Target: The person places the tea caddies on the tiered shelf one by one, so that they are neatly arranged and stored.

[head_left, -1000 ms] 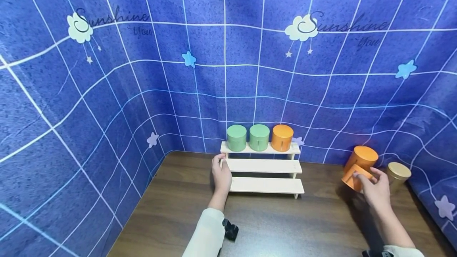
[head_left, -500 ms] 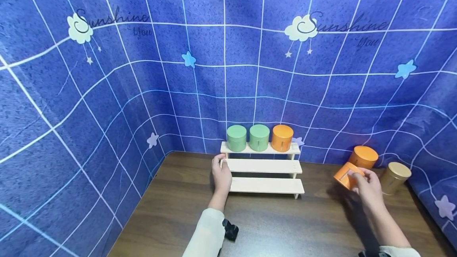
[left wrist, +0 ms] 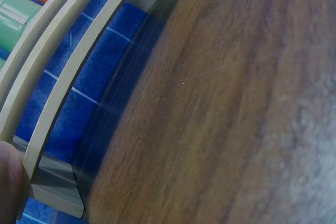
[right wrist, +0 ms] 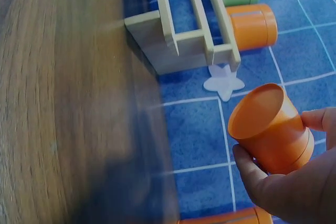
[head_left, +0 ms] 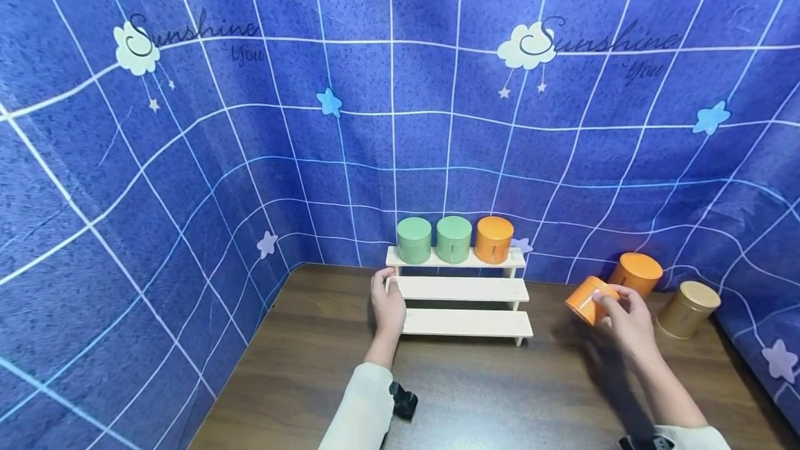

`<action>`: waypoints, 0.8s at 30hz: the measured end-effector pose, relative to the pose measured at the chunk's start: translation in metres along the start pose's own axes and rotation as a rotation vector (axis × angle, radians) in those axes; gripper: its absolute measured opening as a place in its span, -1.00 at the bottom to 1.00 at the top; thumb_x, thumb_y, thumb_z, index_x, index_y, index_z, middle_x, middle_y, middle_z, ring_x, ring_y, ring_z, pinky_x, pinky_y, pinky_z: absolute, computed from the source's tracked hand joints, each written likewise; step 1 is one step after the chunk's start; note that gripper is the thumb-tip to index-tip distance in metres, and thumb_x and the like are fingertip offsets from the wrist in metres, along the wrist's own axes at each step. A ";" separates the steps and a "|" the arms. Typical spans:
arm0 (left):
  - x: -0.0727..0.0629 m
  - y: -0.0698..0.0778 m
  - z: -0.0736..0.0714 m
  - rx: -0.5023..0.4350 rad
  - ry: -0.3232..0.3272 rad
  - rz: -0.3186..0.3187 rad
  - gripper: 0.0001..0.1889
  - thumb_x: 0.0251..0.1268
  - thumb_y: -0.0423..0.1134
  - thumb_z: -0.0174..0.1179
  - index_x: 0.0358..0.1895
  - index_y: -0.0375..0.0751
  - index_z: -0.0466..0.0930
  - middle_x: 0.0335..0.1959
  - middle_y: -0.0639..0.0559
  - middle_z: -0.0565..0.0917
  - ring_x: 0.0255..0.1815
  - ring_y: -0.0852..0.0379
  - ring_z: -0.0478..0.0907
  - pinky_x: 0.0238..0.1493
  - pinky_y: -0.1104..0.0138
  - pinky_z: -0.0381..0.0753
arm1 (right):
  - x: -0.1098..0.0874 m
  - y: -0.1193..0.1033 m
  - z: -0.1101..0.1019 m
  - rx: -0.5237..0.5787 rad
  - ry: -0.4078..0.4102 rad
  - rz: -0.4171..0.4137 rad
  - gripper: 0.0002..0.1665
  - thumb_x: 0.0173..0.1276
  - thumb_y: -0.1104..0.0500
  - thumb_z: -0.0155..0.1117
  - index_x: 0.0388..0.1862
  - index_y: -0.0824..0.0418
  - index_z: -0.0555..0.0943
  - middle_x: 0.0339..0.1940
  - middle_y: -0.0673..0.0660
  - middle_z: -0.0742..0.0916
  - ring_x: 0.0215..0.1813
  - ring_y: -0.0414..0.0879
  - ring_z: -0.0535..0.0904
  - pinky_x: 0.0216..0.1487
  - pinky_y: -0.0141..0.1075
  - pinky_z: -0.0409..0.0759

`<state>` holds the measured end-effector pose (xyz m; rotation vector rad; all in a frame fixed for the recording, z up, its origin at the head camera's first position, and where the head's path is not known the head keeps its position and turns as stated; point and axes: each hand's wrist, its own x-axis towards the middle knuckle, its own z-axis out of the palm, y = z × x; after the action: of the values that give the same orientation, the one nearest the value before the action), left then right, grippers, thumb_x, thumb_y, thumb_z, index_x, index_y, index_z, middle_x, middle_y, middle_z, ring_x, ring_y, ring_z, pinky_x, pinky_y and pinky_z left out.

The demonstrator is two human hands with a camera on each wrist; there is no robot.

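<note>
My right hand (head_left: 632, 323) holds a small orange canister (head_left: 590, 301) tilted above the table, thumb on one side and fingers on the other. In the right wrist view the round end of this orange canister (right wrist: 270, 129) faces the rack. My left hand (head_left: 387, 304) grips the left end of a pale wooden three-step rack (head_left: 462, 290); in the left wrist view only part of a digit (left wrist: 9, 182) shows against the wood. On the top step stand two green canisters (head_left: 414, 240) (head_left: 453, 239) and an orange canister (head_left: 494, 240). Both lower steps are bare.
Another orange canister (head_left: 637, 273) stands behind my right hand, and a gold canister (head_left: 689, 309) is to its right. The brown wood-grain table (head_left: 475, 394) meets a blue patterned cloth (head_left: 425, 123) at the back and sides.
My right hand has carried the orange canister leftward and slightly up, away from the standing orange and gold canisters. The left hand and the rack have stayed in place.
</note>
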<state>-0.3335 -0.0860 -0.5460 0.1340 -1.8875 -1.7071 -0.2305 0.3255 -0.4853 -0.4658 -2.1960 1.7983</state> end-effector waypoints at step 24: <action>-0.001 -0.001 -0.001 0.000 0.003 -0.001 -0.78 0.50 -0.48 0.05 0.07 -0.34 0.61 0.11 -0.29 0.63 0.35 -0.21 0.54 0.50 -0.10 0.42 | -0.020 -0.009 0.046 0.128 -0.183 -0.185 -0.51 0.53 0.25 0.31 0.32 0.36 0.40 -0.20 -0.32 0.71 -0.20 -0.39 0.69 -0.24 -0.40 0.78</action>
<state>-0.3331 -0.0865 -0.5471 0.1378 -1.8859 -1.7065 -0.2309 0.2742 -0.4854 -0.0698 -2.1399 1.9301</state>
